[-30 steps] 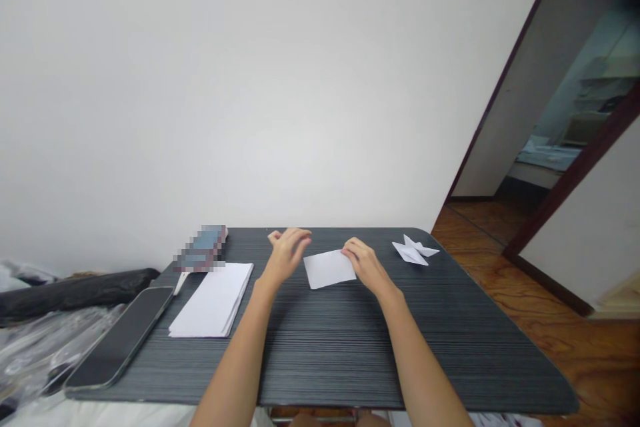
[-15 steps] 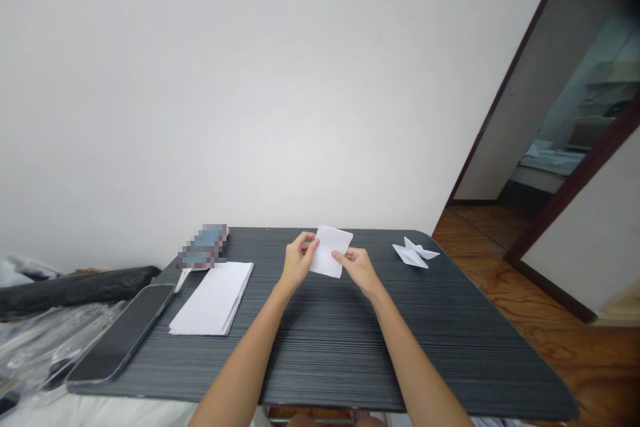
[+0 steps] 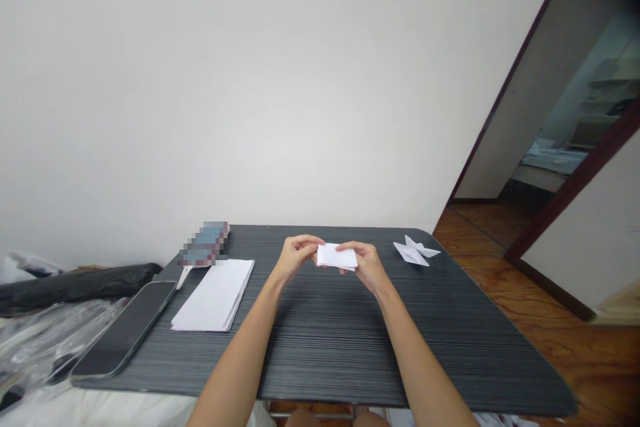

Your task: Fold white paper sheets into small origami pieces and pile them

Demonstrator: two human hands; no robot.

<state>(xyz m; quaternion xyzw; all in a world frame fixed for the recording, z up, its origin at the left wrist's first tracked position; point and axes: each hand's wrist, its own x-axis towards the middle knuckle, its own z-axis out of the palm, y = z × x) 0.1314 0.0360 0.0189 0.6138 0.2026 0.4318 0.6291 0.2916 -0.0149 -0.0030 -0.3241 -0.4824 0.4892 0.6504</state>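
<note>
A small white sheet of paper (image 3: 330, 256), folded over into a narrow strip, is held up above the dark table (image 3: 330, 353). My left hand (image 3: 299, 255) pinches its left edge between thumb and fingers. On the right side, my right hand (image 3: 364, 263) grips the paper with the thumb on top and fingers beneath. To the right on the table lies a folded white paper figure (image 3: 415, 252) with pointed tips. A stack of white paper (image 3: 215, 297) rests to the left of my left arm.
At the table's left edge lies a dark-screened phone (image 3: 125, 330). Behind the paper stack is a blurred-out object (image 3: 206, 245). Plastic-wrapped items and a black roll (image 3: 80, 288) sit left of the table. A white wall (image 3: 300, 93) stands behind; a doorway opens at right.
The paper stood as a taller, near-square piece; now it is doubled over into a low strip. Both hands have shifted and their fingers now close along its sides.
</note>
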